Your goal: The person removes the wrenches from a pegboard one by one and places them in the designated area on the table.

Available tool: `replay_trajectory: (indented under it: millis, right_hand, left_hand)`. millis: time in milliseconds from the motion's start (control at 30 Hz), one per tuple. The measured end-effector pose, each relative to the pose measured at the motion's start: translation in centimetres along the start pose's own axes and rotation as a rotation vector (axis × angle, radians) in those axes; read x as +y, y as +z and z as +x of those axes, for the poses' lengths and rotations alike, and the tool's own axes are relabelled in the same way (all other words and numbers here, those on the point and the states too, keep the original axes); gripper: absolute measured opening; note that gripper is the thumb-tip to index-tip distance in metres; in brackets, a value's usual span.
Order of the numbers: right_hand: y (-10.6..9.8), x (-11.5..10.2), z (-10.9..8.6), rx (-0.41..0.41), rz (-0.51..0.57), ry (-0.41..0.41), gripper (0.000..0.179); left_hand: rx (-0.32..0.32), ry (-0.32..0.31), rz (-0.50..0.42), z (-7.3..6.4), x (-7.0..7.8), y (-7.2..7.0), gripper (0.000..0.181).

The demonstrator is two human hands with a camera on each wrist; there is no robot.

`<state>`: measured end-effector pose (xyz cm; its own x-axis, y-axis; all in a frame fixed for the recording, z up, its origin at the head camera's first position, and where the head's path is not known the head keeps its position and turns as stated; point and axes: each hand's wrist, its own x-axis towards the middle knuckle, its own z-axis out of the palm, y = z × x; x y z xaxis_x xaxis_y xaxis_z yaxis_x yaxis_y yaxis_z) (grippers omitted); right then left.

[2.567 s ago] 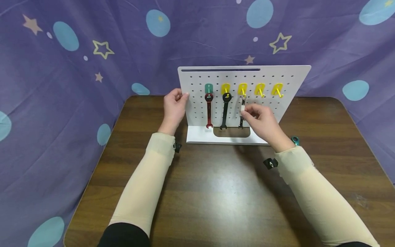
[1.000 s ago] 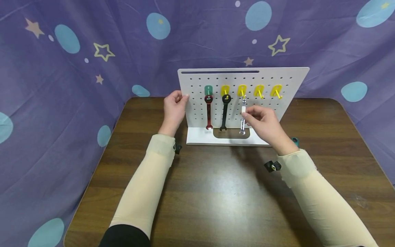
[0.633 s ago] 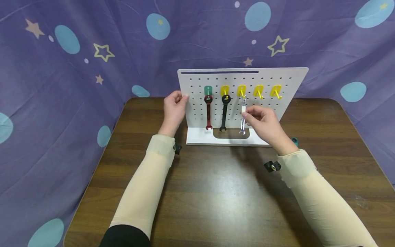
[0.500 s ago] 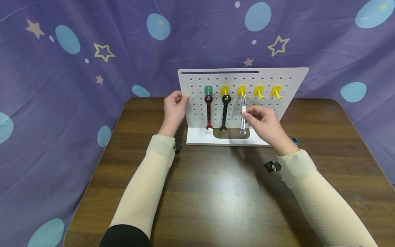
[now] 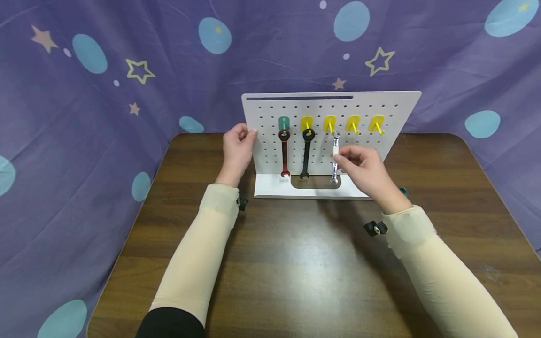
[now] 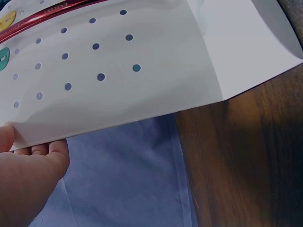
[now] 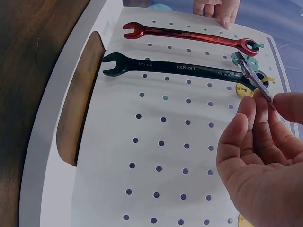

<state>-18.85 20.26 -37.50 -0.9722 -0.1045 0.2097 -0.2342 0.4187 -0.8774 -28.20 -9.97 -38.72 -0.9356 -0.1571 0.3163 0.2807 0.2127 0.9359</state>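
Observation:
My right hand [image 5: 365, 169] pinches a small silver wrench [image 5: 335, 164] by its middle, thumb against fingers. The wrench stands nearly upright before a white pegboard [image 5: 270, 101], its upper end just right of the third hook's tip [image 5: 331, 130]; in the head view the two look apart. In the right wrist view the silver wrench [image 7: 251, 73] sticks out past the fingertips. My left hand [image 5: 238, 148] grips the board's left edge, thumb on the front and fingers behind. A red wrench [image 5: 284, 155] hangs from the green hook [image 5: 284, 122], a black wrench [image 5: 306, 155] from the yellow hook beside it.
Two more yellow hooks, the fourth [image 5: 352, 123] and the fifth [image 5: 376, 123], carry nothing. A teal ring-shaped end [image 5: 403, 191] shows behind my right wrist, the rest hidden. The board stands on a brown wooden table [image 5: 274, 263] before a purple curtain [image 5: 274, 51].
The silver wrench, whose upper end was at the third hook, has tilted out from the board and shifted slightly right with my right hand. My left hand keeps its grip on the board.

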Motion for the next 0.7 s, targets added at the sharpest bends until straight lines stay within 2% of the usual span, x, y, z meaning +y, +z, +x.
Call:
replay_trajectory:
  millis: [367, 700]
  right_hand:
    - [-0.3, 0.6, -0.1, -0.002, -0.006, -0.014, 0.022]
    - [-0.8, 1.2, -0.6, 0.008, -0.034, -0.001, 0.020]
  left_hand:
    - [0.001, -0.011, -0.014, 0.1, -0.3, 0.0, 0.009]
    - [-0.001, 0.007, -0.013, 0.2, -0.2, -0.1, 0.008]
